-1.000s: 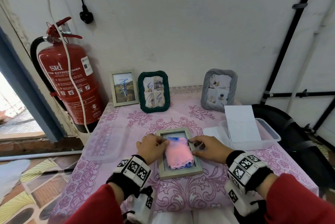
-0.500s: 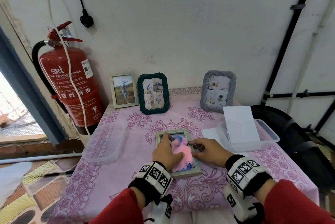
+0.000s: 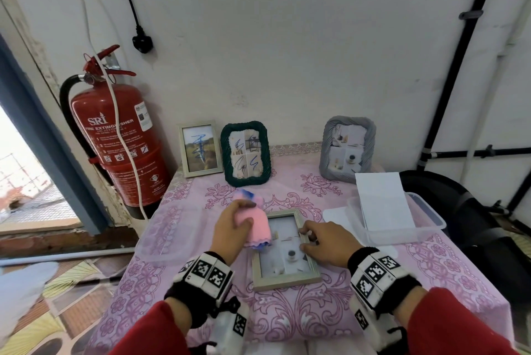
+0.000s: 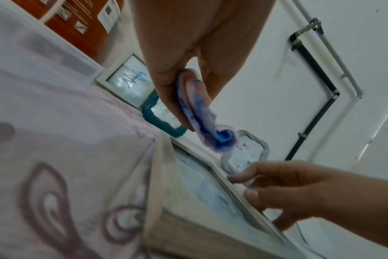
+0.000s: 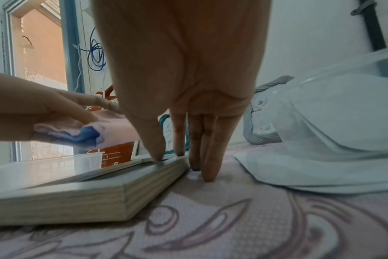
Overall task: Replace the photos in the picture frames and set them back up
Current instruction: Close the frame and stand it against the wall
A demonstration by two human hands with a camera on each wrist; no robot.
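Head view shows the desk [image 3: 448,277], under a pink flowered cloth, carrying three upright frames along the far edge and one pale wooden frame [image 3: 284,280] lying flat, glass up, near the middle. Just right of it a clear tub [image 3: 431,222] holds white sheets. By my reading, the step in hand is wiping the flat frame's glass. Over its far left corner the left hand [image 3: 230,232] grips a pink and blue cloth [image 3: 258,228], thumb and fingers curled round it. Fingertips of the right hand [image 3: 327,242] press the frame's right rail, fingers fairly straight. Next, the frame likely needs standing up at the far edge.
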